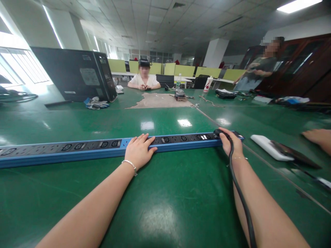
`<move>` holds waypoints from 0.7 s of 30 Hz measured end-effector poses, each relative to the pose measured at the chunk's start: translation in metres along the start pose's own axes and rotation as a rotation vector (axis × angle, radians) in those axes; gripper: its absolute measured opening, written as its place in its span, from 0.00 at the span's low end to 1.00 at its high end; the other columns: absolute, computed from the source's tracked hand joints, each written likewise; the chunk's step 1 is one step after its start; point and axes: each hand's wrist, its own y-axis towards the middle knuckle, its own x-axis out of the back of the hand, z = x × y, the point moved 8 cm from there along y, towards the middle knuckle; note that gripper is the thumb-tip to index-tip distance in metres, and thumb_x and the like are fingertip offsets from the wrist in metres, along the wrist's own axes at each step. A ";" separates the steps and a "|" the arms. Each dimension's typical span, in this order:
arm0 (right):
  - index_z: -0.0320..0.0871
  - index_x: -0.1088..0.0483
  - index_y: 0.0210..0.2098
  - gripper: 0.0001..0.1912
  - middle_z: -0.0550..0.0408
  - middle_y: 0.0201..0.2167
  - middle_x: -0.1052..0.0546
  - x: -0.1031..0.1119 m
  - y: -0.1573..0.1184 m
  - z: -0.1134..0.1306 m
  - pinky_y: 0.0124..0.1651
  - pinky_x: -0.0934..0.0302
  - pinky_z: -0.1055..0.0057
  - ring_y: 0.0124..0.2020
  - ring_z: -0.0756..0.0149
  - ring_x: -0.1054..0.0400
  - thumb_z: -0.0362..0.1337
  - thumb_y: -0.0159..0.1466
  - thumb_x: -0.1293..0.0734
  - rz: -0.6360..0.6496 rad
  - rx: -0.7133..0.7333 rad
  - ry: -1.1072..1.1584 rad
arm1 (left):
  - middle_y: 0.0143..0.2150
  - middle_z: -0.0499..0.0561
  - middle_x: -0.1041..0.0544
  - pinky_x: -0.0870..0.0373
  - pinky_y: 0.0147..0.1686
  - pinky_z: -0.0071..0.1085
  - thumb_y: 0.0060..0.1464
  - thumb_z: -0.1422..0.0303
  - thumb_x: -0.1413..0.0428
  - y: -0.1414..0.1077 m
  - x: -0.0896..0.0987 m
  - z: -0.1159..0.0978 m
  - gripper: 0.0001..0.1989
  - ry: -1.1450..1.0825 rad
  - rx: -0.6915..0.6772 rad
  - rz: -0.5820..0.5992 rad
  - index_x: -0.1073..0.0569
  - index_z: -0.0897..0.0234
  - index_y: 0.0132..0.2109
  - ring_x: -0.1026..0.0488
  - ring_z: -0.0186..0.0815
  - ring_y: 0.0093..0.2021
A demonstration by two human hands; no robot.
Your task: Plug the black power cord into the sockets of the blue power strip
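A long blue power strip [88,153] with a row of black sockets lies across the green table. Flat on its middle rests my left hand [140,150], fingers spread over the top, holding nothing. Near the strip's right end, my right hand [232,143] grips a black plug [217,132] against the sockets. From the plug a black cable [239,193] runs down over my right wrist toward the bottom edge. Whether the plug's pins are inside a socket cannot be seen.
Right of the strip, a white device [270,147] lies beside a dark flat object [297,155], near another person's hand [318,138]. A black computer case [80,74] and gloves [96,103] are at back left. One person [144,81] sits opposite; another [258,70] stands right.
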 end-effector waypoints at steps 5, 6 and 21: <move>0.43 0.27 0.43 0.19 0.49 0.38 0.22 0.001 0.000 -0.001 0.48 0.37 0.57 0.40 0.55 0.29 0.44 0.57 0.39 0.023 0.004 -0.043 | 0.59 0.52 0.33 0.44 0.58 0.40 0.57 0.53 0.55 0.000 0.000 -0.001 0.23 0.029 -0.006 -0.005 0.34 0.54 0.56 0.37 0.41 0.59; 0.43 0.27 0.43 0.19 0.49 0.38 0.22 0.000 0.000 0.000 0.48 0.37 0.57 0.41 0.55 0.29 0.44 0.57 0.40 0.026 0.011 -0.041 | 0.59 0.52 0.33 0.44 0.58 0.40 0.57 0.53 0.55 0.000 0.000 -0.001 0.23 0.033 -0.004 -0.003 0.34 0.54 0.56 0.37 0.41 0.59; 0.44 0.26 0.44 0.19 0.49 0.38 0.22 -0.005 -0.007 0.004 0.47 0.36 0.57 0.40 0.55 0.28 0.43 0.57 0.40 0.018 0.016 -0.128 | 0.59 0.52 0.33 0.43 0.58 0.40 0.56 0.54 0.54 0.001 0.001 0.000 0.23 0.038 -0.002 0.006 0.33 0.53 0.56 0.37 0.41 0.59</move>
